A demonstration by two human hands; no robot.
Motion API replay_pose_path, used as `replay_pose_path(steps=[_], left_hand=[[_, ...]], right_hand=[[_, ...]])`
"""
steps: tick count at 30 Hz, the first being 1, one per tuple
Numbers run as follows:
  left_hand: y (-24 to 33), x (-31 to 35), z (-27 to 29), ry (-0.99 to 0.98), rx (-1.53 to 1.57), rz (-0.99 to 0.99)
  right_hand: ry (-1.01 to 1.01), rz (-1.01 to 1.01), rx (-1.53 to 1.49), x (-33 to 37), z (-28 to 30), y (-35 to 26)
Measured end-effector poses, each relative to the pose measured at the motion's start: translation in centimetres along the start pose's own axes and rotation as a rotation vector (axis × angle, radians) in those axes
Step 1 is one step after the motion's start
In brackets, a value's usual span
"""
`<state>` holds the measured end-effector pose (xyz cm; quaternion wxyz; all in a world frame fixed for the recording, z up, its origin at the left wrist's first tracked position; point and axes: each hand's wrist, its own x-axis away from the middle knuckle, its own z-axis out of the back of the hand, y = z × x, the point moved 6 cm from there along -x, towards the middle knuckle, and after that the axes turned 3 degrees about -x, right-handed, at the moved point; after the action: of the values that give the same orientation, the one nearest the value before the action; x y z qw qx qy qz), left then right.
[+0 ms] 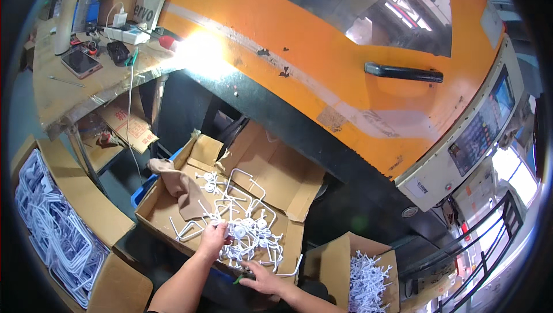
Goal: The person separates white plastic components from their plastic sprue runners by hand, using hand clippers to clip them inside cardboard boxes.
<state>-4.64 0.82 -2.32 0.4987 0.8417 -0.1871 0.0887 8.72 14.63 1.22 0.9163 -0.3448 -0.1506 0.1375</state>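
A shallow cardboard box in front of me holds a heap of white plastic pieces with round hubs and short prongs, and several bent white wire frames. At the near side of the heap, my left hand is closed with its fingertips on one of the white plastic pieces. My right hand is by the box's near edge, thumb and forefinger forward. A small green thing shows at its thumb tip, seemingly held; its kind is unclear.
A brown cloth hangs over the box's left wall. White wire frames fill a carton at left; small white pieces fill another at right. An orange machine door stands ahead. A bright lamp shines beside the workbench.
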Motion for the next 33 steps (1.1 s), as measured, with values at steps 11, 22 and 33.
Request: replay_pose_path(steps=[11,22,33], left_hand=[[1.3,0.2,0.3,0.034,0.157,-0.089],[1.8,0.8,0.0,0.051,0.131,-0.047],[1.1,1.0,-0.1,-0.03,0.14,-0.01]], right_hand=[[0.204,-0.242,-0.016,-0.5,-1.4,3.0],[0.23,0.3,-0.162,1.8,2.4,-7.2],[-0.632,-0.271,-1.354,8.2,-4.9,-8.4]])
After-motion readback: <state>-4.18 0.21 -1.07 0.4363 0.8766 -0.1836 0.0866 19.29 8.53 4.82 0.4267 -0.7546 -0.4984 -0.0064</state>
